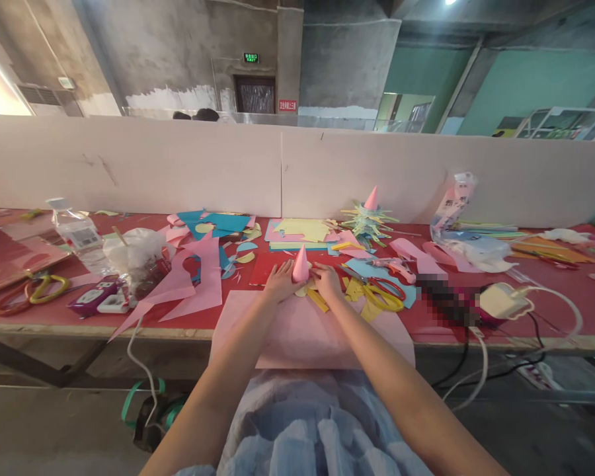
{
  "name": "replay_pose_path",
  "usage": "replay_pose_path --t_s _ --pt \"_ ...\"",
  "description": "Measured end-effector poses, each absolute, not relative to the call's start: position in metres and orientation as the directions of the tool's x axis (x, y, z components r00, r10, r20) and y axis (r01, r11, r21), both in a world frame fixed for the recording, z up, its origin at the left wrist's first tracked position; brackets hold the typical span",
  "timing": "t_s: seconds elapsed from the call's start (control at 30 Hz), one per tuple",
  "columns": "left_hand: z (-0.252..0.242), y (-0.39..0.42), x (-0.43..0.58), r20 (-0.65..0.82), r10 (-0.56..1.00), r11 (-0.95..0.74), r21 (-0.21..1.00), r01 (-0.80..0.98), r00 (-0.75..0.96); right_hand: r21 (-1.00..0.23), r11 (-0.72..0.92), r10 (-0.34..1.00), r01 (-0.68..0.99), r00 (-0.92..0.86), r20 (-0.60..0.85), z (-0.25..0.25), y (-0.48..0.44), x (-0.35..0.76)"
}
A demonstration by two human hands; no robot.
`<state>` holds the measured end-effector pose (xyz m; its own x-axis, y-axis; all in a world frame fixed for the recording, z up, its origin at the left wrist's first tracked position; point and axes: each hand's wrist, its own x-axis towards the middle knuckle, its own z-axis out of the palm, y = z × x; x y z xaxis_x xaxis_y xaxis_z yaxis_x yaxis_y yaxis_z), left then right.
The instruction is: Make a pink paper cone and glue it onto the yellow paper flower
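A small pink paper cone (301, 264) stands upright on the red table (54, 311), just beyond a large pink sheet (307, 330) that hangs over the front edge. My left hand (280, 281) is closed against the cone's left side at its base. My right hand (326, 279) pinches the cone's base from the right. Yellow paper scraps (320, 301) lie under and beside my right hand.
Scissors with red and yellow handles (384, 291) lie right of my hands. Another pair (30, 291) lies far left near a water bottle (79, 235) and a plastic bag (133, 254). A green-and-pink paper tree (369, 218), coloured sheets (302, 231), a white charger (503, 301) with cables, a board wall behind.
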<state>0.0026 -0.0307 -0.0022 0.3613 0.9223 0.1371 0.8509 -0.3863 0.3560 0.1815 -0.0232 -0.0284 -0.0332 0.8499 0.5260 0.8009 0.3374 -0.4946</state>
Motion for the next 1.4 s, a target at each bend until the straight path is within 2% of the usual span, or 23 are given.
replay_pose_path --t_s 0.3,0.57,0.87,1.0,1.13,1.23,1.4 --pt "0.001 -0.033 0.004 0.079 0.923 -0.383 0.301 0.873 0.378 -0.461 0.323 0.859 0.827 -0.052 0.509 -0.030 -0.025 0.181" --pt "-0.004 -0.030 0.004 0.099 0.924 -0.382 0.271 0.884 0.369 -0.507 0.348 0.856 0.788 -0.046 0.515 -0.030 -0.027 0.182" --pt "-0.005 -0.025 0.002 0.200 0.923 -0.381 0.367 0.848 0.329 -0.632 0.295 0.858 0.717 0.093 0.505 -0.024 -0.029 0.184" --pt "0.000 -0.024 0.003 0.293 0.911 -0.398 0.451 0.799 0.289 -0.670 0.274 0.865 0.690 0.126 0.485 -0.022 -0.032 0.185" --pt "0.009 -0.031 0.004 0.412 0.873 -0.460 0.524 0.717 0.260 -0.701 0.260 0.873 0.665 0.148 0.465 -0.021 -0.034 0.186" --pt "0.014 -0.039 0.006 0.444 0.871 -0.466 0.606 0.645 0.212 -0.716 0.249 0.880 0.653 0.156 0.448 -0.019 -0.036 0.185" --pt "0.029 -0.043 0.011 0.538 0.829 -0.544 0.710 0.447 0.155 -0.725 0.277 0.881 0.631 0.134 0.453 -0.013 -0.039 0.188"
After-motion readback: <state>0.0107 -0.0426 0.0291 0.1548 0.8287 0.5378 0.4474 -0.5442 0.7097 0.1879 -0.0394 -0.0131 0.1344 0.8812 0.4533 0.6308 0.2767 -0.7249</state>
